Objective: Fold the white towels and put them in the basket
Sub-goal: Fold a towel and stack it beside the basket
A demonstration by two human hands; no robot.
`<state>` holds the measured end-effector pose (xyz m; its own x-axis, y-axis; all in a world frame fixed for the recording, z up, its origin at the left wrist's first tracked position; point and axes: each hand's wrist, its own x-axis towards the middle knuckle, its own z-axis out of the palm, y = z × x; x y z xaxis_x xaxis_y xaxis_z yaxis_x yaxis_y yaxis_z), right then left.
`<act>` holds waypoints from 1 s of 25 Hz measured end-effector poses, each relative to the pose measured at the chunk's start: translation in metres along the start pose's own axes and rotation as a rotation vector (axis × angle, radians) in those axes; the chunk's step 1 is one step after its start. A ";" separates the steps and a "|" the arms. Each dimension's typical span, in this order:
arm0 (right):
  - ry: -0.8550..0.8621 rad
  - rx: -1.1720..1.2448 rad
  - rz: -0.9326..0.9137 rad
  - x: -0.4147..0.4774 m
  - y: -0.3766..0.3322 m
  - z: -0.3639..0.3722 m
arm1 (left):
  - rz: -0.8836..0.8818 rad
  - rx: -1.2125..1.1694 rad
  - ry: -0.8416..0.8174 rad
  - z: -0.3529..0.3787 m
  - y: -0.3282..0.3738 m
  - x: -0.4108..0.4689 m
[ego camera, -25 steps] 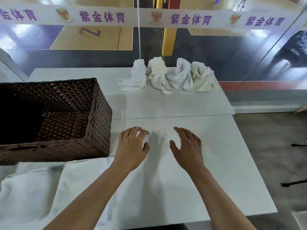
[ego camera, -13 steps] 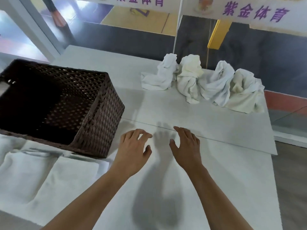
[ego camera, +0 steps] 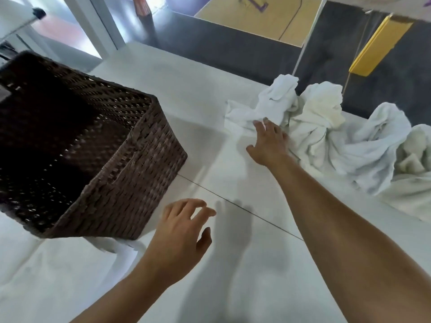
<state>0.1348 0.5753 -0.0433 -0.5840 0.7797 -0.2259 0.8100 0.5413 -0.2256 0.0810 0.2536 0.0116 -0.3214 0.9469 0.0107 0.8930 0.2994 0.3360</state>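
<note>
White towels (ego camera: 326,127) are lying crumpled in a row along the far edge of the table (ego camera: 198,96), at the right of the frame, probably heaped there to be taken one at a time. The right hand (ego camera: 268,143) is touching the leftmost towel (ego camera: 268,106) at its low spread edge, fingers nearly straight and thumb held out to the side. No pinch is showing, so it seems to be settling on the nearest piece before gathering it. The left hand (ego camera: 184,229) is hovering over bare tabletop at lower centre, fingers loosely spread and holding nothing, likely waiting to help spread the cloth. The dark wicker basket (ego camera: 130,164) is sitting at the left, well apart from the pile and with nothing showing inside, leaving open surface between for folding. A white cloth (ego camera: 46,276) is lying beneath it at lower left. As for writing, only a purple mark (ego camera: 253,3) on the yellow floor at the top is showing, cut off and unreadable.
</note>
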 end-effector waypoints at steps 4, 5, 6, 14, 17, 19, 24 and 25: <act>-0.172 -0.091 -0.010 0.052 0.016 0.010 | -0.039 -0.023 0.011 0.011 -0.020 -0.018; -0.178 -0.099 -0.022 0.056 0.018 0.017 | -0.060 -0.026 0.010 0.013 -0.026 -0.023; -0.164 -0.116 -0.043 0.057 0.018 0.022 | -0.076 -0.023 0.010 0.015 -0.031 -0.027; -0.076 -0.084 -0.183 -0.055 -0.010 0.061 | -0.070 -0.009 0.002 0.018 -0.043 -0.049; -0.104 -0.011 -0.174 -0.146 -0.032 0.075 | -0.069 -0.020 -0.078 0.024 -0.044 -0.060; -0.149 0.021 -0.153 -0.206 -0.051 0.086 | -0.081 -0.034 -0.156 0.030 -0.043 -0.069; -0.201 0.287 -0.020 -0.334 -0.094 0.122 | -0.111 -0.048 -0.346 0.042 -0.038 -0.103; -0.206 0.341 0.000 -0.353 -0.101 0.127 | -0.103 -0.037 -0.372 0.046 -0.039 -0.111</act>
<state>0.2525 0.2056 -0.0610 -0.6108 0.6814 -0.4033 0.7657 0.3786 -0.5200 0.0958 0.1421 -0.0458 -0.2662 0.8921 -0.3651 0.8479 0.3969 0.3515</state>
